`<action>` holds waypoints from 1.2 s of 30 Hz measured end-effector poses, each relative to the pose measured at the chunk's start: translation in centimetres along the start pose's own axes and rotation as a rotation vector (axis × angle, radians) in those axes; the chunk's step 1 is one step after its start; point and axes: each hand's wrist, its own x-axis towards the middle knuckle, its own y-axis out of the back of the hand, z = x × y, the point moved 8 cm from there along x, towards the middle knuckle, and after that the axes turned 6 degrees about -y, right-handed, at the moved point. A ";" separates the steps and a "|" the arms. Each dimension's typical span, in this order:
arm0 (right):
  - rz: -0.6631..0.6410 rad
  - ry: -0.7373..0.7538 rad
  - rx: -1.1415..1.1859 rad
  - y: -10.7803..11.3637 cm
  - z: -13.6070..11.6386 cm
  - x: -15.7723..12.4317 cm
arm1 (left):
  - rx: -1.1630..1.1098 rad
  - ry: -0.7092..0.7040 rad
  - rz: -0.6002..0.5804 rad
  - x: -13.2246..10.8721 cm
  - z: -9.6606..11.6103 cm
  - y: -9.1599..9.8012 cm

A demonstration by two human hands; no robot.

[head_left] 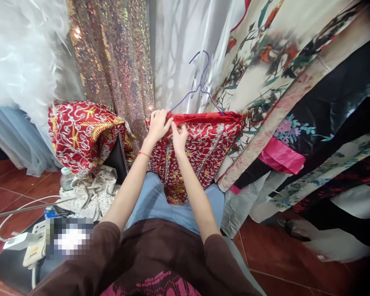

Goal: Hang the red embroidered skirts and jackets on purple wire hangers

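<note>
A red garment [200, 144] with silver and gold embroidery hangs down in front of me, its lower part between my knees. Its top edge has a plain red band [200, 118]. The arms of a purple wire hanger [200, 87] run down to that edge, with the hook upright above. My left hand [158, 126] is closed on the band near its left end, fingers over the top. Close beside it, my right hand [179, 137] pinches the same edge, its fingertips almost meeting the left ones. Whatever lies between the fingertips is too small to make out.
More red embroidered fabric [80, 131] is heaped at left, above a dotted white cloth [91, 191] and a bottle [67, 179]. A power strip [35, 248] and cables lie on a black seat [12, 263]. Sequined fabric [111, 53] and a floral garment [253, 74] hang ahead.
</note>
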 end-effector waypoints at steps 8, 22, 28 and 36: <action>0.010 -0.028 -0.062 0.5 0.7 1.0 | -0.036 0.019 -0.064 0.0 0.3 -0.3; 0.051 -0.202 0.683 0.2 1.0 -0.2 | -0.008 0.060 -0.177 -0.3 1.1 0.0; -0.013 -0.341 0.956 -0.6 1.0 -0.3 | 0.010 0.080 -0.181 -0.2 0.9 -0.2; -0.276 -0.318 0.909 -0.4 0.4 -0.6 | -0.094 0.025 -0.270 -0.2 0.4 0.1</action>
